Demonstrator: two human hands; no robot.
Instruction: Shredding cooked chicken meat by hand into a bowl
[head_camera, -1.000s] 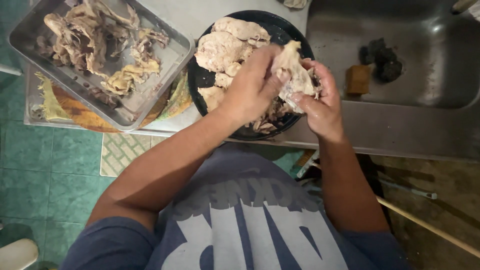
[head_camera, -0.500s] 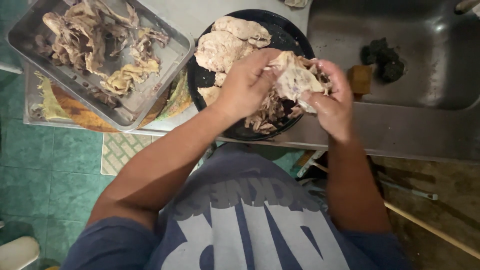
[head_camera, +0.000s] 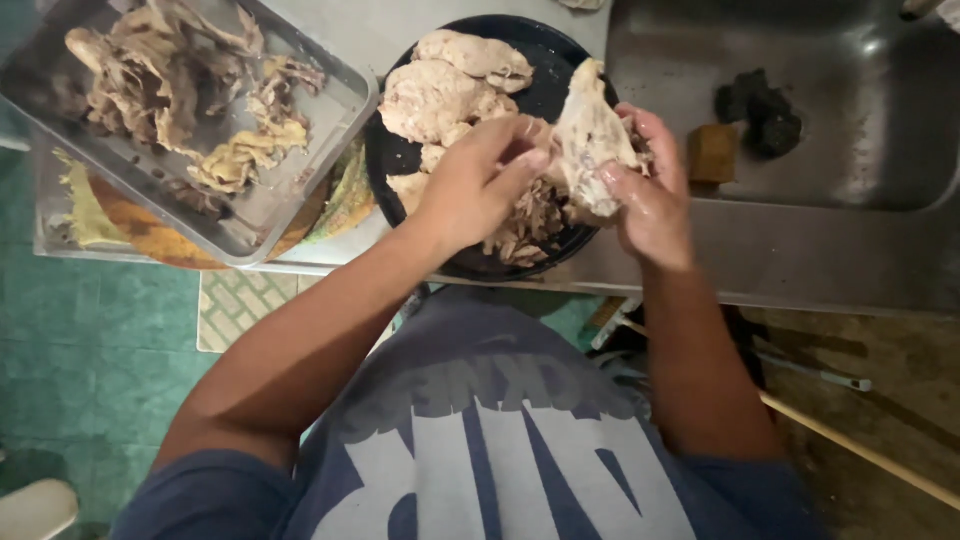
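Well to the left of the hands, a metal tray (head_camera: 340, 85) heaped with bones and skin scraps (head_camera: 170, 85) sits on the surface, partly over a patterned mat (head_camera: 120, 215). The left hand (head_camera: 470, 190) and right hand (head_camera: 650, 195) meet above a dark round plate (head_camera: 385, 155), both pinching a pale piece of cooked chicken (head_camera: 590, 135) held between them, with whole pieces (head_camera: 435, 95) just beyond the left hand and shredded meat (head_camera: 525, 225) beneath it. Right of the right hand, a steel sink (head_camera: 860, 250) holds a brown sponge (head_camera: 712, 153) and a dark scrubber (head_camera: 765, 110).
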